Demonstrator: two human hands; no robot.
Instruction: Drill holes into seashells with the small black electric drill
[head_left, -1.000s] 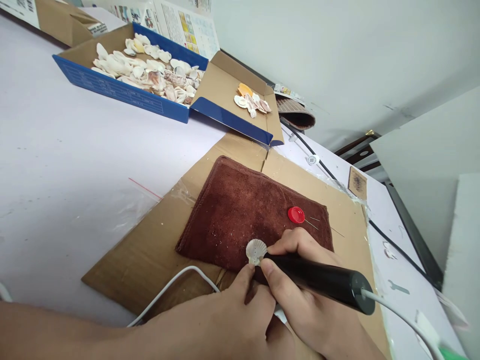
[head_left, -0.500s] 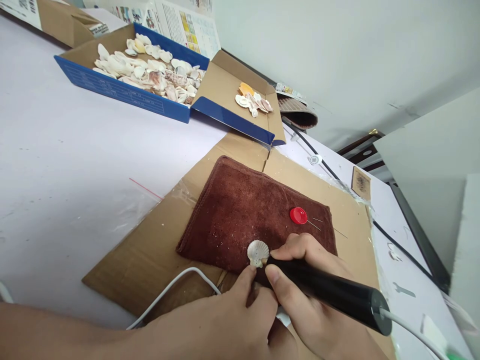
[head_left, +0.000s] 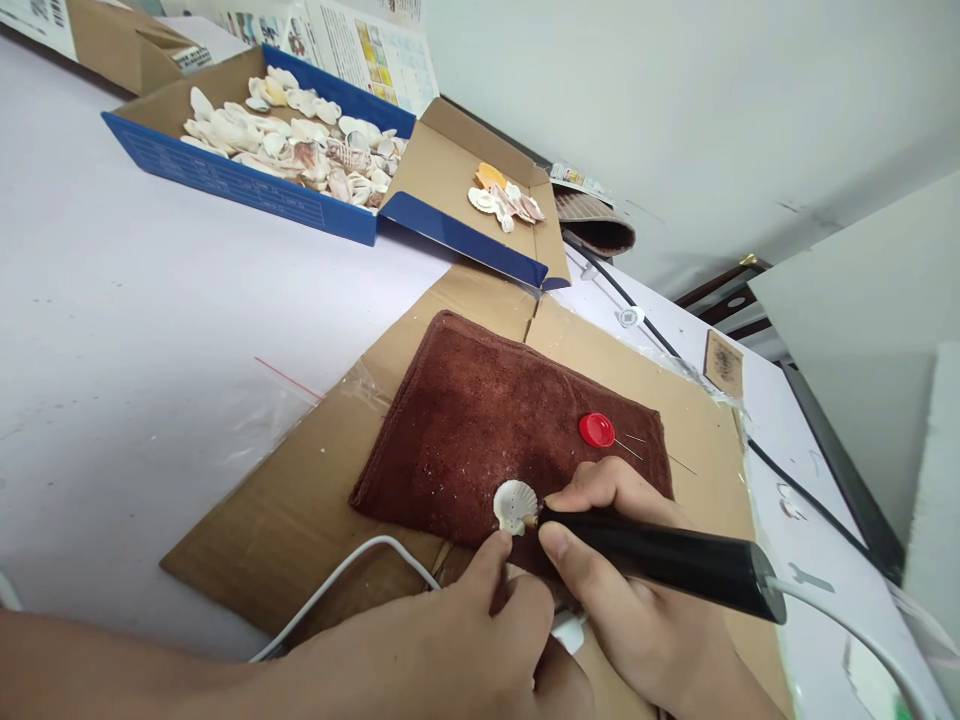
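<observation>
A small white scallop shell (head_left: pixel 514 507) with tiny dark dots lies on a folded brown cloth (head_left: pixel 480 410). My left hand (head_left: pixel 465 630) is closed, its index fingertip pressing the shell's narrow hinge end; its other fingers curl under, partly hidden. In my right hand (head_left: pixel 637 570) is a black corded pen drill (head_left: pixel 667 555), gripped between thumb and fingers. Its brass-coloured tip comes to the shell's lower right edge; whether it touches cannot be made out. Between my hands a white piece (head_left: pixel 568 632) shows in part.
A red cap (head_left: pixel 597 430) and several thin needles (head_left: pixel 630 450) lie on the cloth. Cardboard (head_left: pixel 300 540) is underneath. A blue box (head_left: pixel 247 190) full of shells stands behind, with several more shells (head_left: pixel 506 200) on its flap. A white cable (head_left: pixel 352 550) loops at the left; a wrench (head_left: pixel 810 577) lies right.
The drill's rear end has swung up a little, so the drill lies flatter, and my right hand has turned with it. The shell and my left fingertip stay in place.
</observation>
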